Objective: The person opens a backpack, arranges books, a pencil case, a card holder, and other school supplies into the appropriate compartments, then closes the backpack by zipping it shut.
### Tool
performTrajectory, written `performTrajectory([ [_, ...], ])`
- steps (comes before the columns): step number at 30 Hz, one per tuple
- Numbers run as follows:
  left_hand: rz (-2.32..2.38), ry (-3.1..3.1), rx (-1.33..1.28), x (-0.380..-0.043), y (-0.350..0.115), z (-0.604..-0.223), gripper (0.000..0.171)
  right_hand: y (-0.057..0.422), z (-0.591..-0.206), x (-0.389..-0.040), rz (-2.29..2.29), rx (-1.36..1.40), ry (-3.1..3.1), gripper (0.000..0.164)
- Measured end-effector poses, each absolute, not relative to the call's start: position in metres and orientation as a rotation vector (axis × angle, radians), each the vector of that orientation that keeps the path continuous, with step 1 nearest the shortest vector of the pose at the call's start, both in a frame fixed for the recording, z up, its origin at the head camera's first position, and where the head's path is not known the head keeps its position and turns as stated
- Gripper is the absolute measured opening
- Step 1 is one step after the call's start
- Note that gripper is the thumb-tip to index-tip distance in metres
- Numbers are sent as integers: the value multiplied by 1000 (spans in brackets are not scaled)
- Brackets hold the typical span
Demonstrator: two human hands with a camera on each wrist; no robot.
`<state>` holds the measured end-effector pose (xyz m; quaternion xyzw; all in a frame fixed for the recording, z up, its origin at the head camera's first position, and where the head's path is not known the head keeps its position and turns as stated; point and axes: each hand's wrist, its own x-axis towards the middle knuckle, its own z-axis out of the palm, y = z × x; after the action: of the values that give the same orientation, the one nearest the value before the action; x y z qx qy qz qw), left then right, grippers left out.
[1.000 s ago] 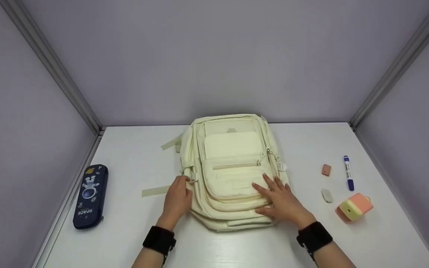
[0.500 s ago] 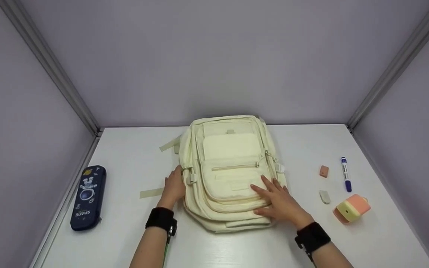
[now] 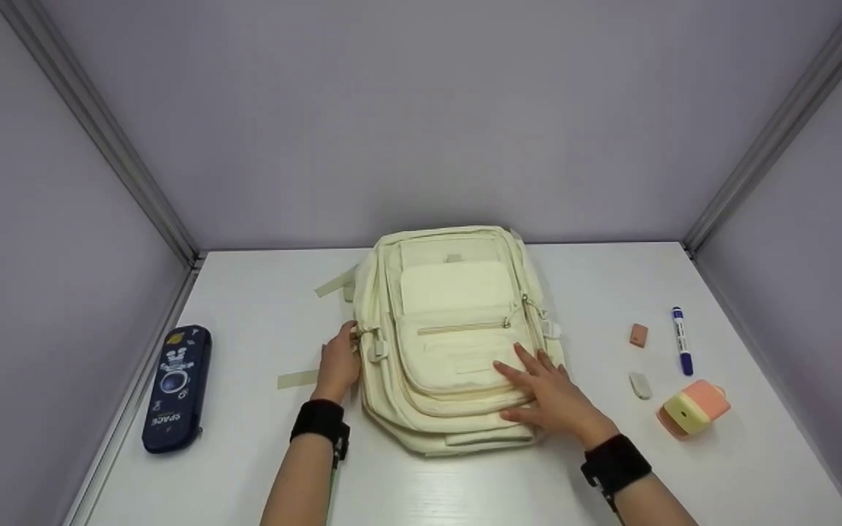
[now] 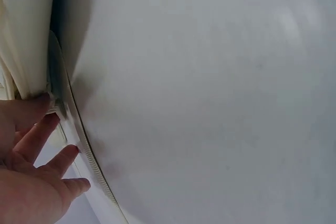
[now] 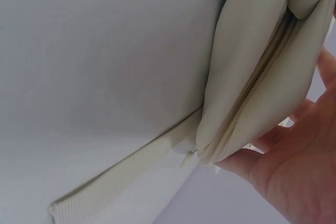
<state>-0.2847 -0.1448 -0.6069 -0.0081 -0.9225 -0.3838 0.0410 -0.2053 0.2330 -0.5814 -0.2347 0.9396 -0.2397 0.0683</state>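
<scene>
On the white table, a backpack is laid flat, its lower front touched by the spread right hand, its left side apparently pinched by the left hand. Presumably it is being steadied for opening; next, firm bracing seems needed.

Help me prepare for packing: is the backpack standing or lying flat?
Lying flat: the backpack rests on the table, its front pocket facing up.

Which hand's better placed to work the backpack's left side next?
Left hand, probably: it seems to pinch that edge of the backpack, by the side buckle. The right hand lies spread on the lower right front, likely better for steadying.
</scene>
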Motion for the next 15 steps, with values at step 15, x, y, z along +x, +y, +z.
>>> performTrajectory([
  [15, -1195, -2701, 102, -282, -143, -610, 23, 234, -582, -206, -653, -739, 2790, 76],
])
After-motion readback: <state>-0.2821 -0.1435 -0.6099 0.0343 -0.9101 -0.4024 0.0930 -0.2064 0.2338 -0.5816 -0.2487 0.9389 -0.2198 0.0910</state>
